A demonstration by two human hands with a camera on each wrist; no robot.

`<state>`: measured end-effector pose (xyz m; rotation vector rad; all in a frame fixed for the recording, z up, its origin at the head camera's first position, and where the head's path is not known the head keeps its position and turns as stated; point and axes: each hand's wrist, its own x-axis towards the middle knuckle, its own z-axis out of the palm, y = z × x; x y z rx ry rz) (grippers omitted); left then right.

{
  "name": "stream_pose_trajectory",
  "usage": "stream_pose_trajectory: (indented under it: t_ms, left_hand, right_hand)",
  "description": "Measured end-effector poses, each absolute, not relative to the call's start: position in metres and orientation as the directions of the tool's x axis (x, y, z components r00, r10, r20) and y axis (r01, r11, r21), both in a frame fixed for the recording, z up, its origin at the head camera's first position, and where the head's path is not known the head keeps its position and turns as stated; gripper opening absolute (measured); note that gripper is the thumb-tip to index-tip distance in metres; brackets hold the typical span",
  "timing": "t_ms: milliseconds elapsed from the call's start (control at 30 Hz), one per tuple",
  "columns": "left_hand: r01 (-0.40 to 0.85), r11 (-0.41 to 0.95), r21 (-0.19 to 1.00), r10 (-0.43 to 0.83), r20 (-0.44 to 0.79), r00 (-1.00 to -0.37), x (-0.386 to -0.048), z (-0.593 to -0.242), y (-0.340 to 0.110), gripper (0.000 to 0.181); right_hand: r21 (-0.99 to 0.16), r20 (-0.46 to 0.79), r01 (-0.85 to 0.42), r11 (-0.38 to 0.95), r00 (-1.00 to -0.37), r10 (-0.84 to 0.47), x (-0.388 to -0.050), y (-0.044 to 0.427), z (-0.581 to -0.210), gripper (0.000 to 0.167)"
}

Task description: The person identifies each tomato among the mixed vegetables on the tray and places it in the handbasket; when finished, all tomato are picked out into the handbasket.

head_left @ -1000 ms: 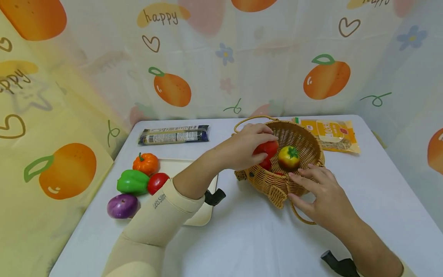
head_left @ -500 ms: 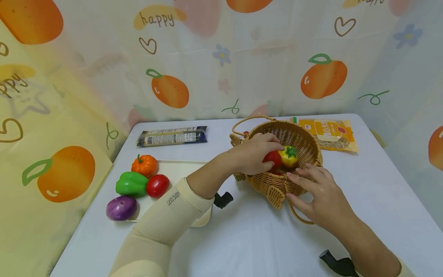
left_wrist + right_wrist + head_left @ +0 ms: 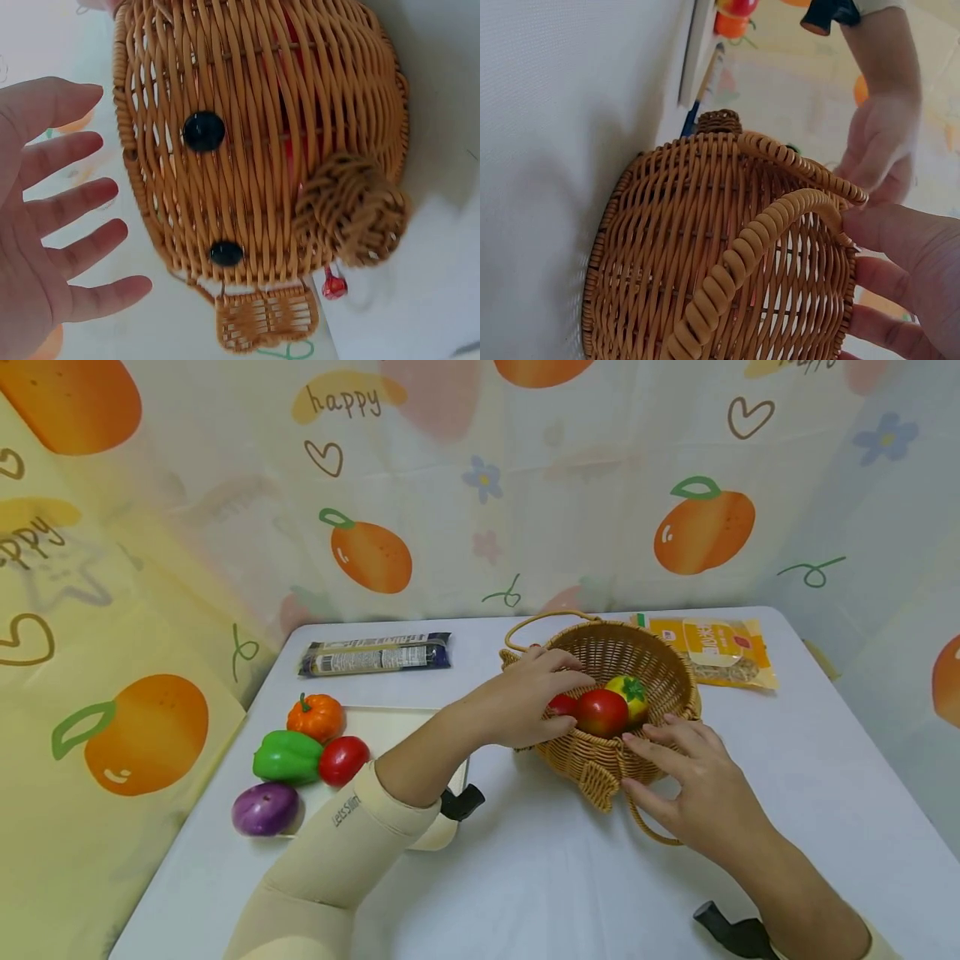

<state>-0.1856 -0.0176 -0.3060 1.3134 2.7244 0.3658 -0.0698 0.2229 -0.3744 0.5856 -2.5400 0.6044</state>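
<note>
My left hand (image 3: 536,697) hovers over the left rim of a round wicker basket (image 3: 577,762). Its fingers are spread and hold nothing; in the left wrist view they reach beside the rim. Inside lie a red tomato-like toy (image 3: 602,712), a second red piece (image 3: 562,704) partly hidden by that hand, and a yellow toy vegetable (image 3: 628,693) with a green top. My right hand (image 3: 697,781) rests its fingertips on the near right rim. In the right wrist view its thumb (image 3: 889,229) touches the rim by the looped handle (image 3: 739,266).
A cream tray (image 3: 390,718) at left carries a toy pumpkin (image 3: 316,718), green pepper (image 3: 287,756) and red tomato (image 3: 344,760); a purple eggplant (image 3: 266,809) sits at its edge. A dark-ended packet (image 3: 375,655) and yellow food bag (image 3: 712,652) lie at the back.
My left hand lowered the red tomato-like toy into the basket beside the yellow one, released it and drew back left. My right hand stayed at the rim.
</note>
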Motion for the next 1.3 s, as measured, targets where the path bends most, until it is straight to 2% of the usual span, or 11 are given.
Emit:
stream_pose_trajectory:
  t_ms: [500,667,1000,1300]
  left_hand:
    - [0.607,0.749,0.266,0.646,-0.087,-0.758,-0.176,-0.309,-0.083,0.058]
    - [0.534,0.812,0.236,0.573,-0.142,-0.807,-0.18,-0.313,-0.11,0.061]
    - [0.468,0.865,0.179,0.496,-0.178,-0.85,-0.186,-0.326,-0.168,0.06]
    - [0.355,0.92,0.166,0.389,-0.279,-0.878,-0.178,-0.333,-0.209,0.059]
  right_hand:
    - [-0.319,0.541,-0.51,0.799,-0.79,-0.289,-0.07,0.222,-0.375,0.056]
    - [-0.319,0.534,-0.504,0.803,-0.795,-0.288,-0.07,0.222,-0.374,0.056]
    - [-0.331,0.528,-0.503,0.798,-0.8,-0.285,-0.069,0.221,-0.375,0.057]
    - [-0.325,0.534,-0.509,0.797,-0.794,-0.289,-0.069,0.222,-0.375,0.056]
